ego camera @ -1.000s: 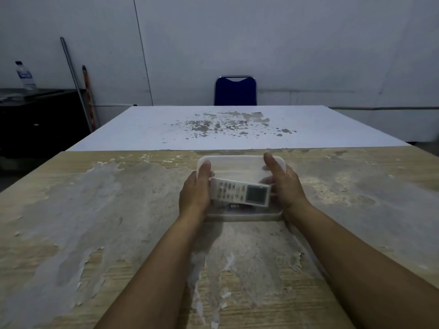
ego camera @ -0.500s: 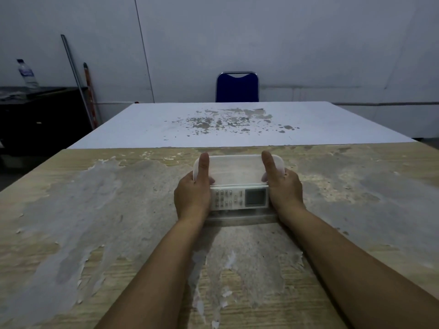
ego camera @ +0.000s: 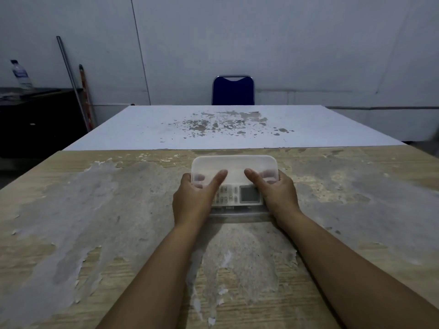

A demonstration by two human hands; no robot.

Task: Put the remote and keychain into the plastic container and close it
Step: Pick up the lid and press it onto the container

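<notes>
Both hands on the lid (ego camera: pixel 234 168) — translucent, tilted, its far edge raised over the plastic container (ego camera: pixel 237 213) on the bench (ego camera: pixel 95 210). Left hand (ego camera: pixel 193 200) grips the lid's left end, thumb on top, fingers (ego camera: pixel 199 178) showing thru the plastic underneath; right hand (ego camera: pixel 279 198) mirrors it on the right end. Remote (ego camera: pixel 237 195) lies inside the container w/ its display to the right, sitting close under the lid. Keychain not visible — prob. beneath the remote, can't tell.

Step in hand: closing. To do it well, line the lid's near edge up w/ the container rim first, then lower the far edge flat & press the corners evenly. Risk: if the remote rides high it may block the seal, so nudge it flat before pressing.
</notes>
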